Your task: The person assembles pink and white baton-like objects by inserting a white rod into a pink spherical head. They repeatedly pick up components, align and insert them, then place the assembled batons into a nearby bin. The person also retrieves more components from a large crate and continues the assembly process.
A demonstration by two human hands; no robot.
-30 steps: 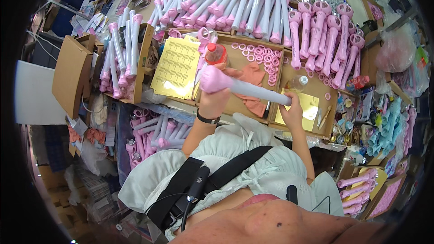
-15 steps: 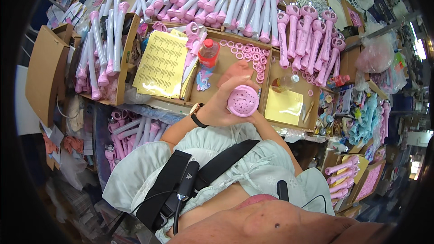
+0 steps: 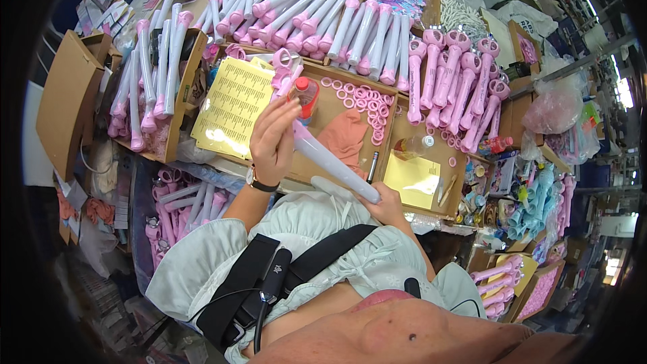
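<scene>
A pale lavender toy wand tube (image 3: 337, 170) with a pink end slants across in front of me. My right hand (image 3: 387, 205) is closed around its lower, near end. My left hand (image 3: 271, 138), with a watch at the wrist, is raised beside the pink end, fingers stretched out; whether they touch it I cannot tell. Another pale tube (image 3: 330, 187) lies near the table's front edge. Behind the held tube are a salmon cloth (image 3: 345, 136) and a dark pen-like tool (image 3: 373, 166). A red-capped bottle (image 3: 305, 96) stands just beyond my left fingertips.
Yellow printed sheets (image 3: 232, 104) lie left, and a yellow card (image 3: 411, 178) right, below a clear bottle (image 3: 414, 147). Pink rings (image 3: 367, 102) sit in the cardboard tray. Lavender tubes (image 3: 290, 17) pile at the back; pink wand handles (image 3: 451, 81) stand at the right.
The wand tube turned from end-on, its perforated pink end facing up, to lying slanted lengthwise. My left hand moved left and its fingers straightened. My right hand came into view at the near end.
</scene>
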